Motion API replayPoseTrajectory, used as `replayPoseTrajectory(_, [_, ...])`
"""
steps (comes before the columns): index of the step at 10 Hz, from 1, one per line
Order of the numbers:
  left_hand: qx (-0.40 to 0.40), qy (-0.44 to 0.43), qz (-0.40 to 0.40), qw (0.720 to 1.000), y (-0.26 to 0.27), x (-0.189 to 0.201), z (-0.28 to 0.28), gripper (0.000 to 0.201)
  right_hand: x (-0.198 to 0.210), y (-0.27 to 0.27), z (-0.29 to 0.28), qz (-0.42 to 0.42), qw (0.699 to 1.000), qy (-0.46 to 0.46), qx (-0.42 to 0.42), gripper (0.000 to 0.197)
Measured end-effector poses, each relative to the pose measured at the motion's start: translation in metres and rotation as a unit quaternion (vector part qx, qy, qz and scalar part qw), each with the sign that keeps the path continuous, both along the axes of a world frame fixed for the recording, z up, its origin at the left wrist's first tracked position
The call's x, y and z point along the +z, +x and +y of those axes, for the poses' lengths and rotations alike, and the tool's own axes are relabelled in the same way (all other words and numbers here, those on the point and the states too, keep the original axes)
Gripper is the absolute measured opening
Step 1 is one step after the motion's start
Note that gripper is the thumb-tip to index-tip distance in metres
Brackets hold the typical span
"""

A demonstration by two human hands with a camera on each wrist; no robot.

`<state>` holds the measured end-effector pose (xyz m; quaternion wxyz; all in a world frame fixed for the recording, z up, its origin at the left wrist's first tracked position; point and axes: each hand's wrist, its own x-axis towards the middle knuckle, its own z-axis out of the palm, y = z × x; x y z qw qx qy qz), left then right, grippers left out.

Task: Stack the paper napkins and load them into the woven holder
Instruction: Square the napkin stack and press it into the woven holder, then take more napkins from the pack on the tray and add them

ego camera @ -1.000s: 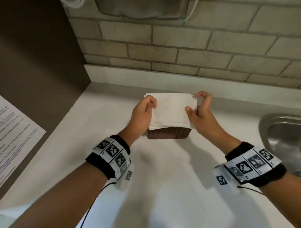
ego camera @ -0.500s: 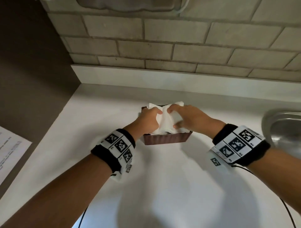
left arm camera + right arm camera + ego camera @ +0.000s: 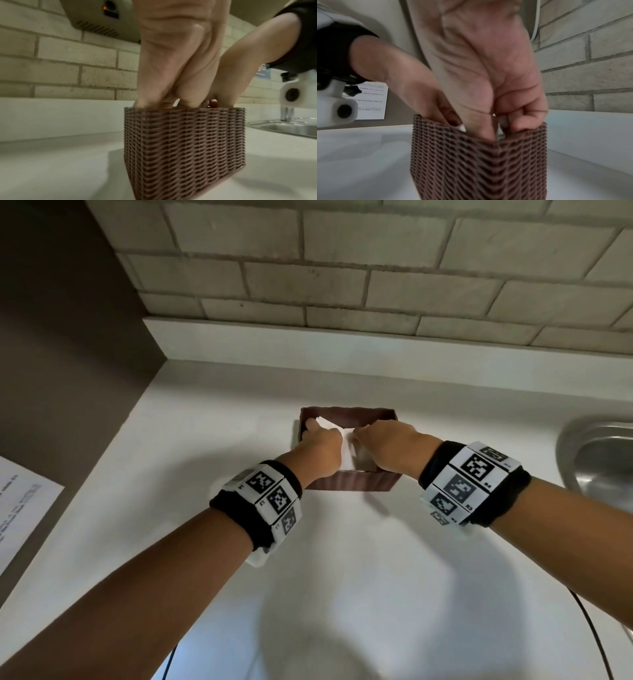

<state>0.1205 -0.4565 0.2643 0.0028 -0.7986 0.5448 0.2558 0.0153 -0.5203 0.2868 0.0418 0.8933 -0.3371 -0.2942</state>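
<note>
On the white counter below the brick wall, we are pushing the napkins into the holder. Both the left hand and right hand are reaching inside, fingers apparently pressing down together. We should be pressing evenly, keeping edges flat.

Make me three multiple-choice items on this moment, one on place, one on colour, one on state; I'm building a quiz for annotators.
1. Where does the steel sink lie relative to the brown woven holder?
A. Its right
B. Its left
C. Behind it

2. What colour are the paper napkins?
A. Blue
B. White
C. Black

3. Where are the fingers of the left hand and right hand?
A. Flat on the white counter
B. Over the sink
C. Down inside the holder

Answers: 1 A, the sink sits at the head view's right edge. 2 B, white paper shows between the hands. 3 C, both wrist views show fingers passing below the rim.
</note>
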Motion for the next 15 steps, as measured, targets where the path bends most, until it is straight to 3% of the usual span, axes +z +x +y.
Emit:
replayPoseTrajectory(1, [-0.052,0.001,-0.095,0.994,-0.006,-0.003,0.003,0.029,-0.004,-0.001,0.003,0.02,0.999,-0.037,0.017,0.043])
replayPoseTrajectory(2, [-0.074,0.013,-0.074,0.994,-0.006,-0.006,0.001,0.033,-0.001,-0.007,0.008,0.016,0.995,-0.093,0.042,0.049])
replayPoseTrajectory(3, [-0.064,0.028,-0.038,0.997,0.002,-0.008,-0.003,0.031,0.0,-0.009,0.006,0.029,0.995,-0.079,0.054,0.048])
replayPoseTrajectory(5, [-0.039,0.043,0.01,0.998,0.003,-0.01,-0.005,0.026,-0.003,-0.013,0.007,0.048,0.995,-0.073,0.056,0.032])
replayPoseTrajectory(7, [-0.002,-0.053,0.045,0.998,-0.001,0.006,0.008,0.027,0.009,-0.026,-0.003,-0.048,0.995,-0.057,0.06,0.044])
replayPoseTrajectory(9, [0.075,-0.149,0.075,0.983,0.007,0.033,0.052,0.038,0.033,-0.044,-0.018,-0.134,0.989,-0.039,0.049,0.043])
replayPoseTrajectory(11, [0.146,-0.197,0.101,0.964,0.003,0.054,0.131,0.039,0.04,-0.051,-0.003,-0.176,0.983,-0.007,0.051,0.046])
replayPoseTrajectory(12, [0.223,-0.198,0.13,0.946,0.0,0.054,0.192,0.041,0.044,-0.051,0.018,-0.225,0.972,0.003,0.068,0.047])
replayPoseTrajectory(14, [0.348,-0.184,0.126,0.911,-0.011,0.028,0.337,0.041,0.048,-0.03,0.095,-0.321,0.924,0.099,0.182,0.042])
replayPoseTrajectory(15, [0.413,-0.146,0.138,0.888,-0.027,0.012,0.412,0.041,0.046,-0.011,0.151,-0.298,0.907,0.166,0.249,0.04])
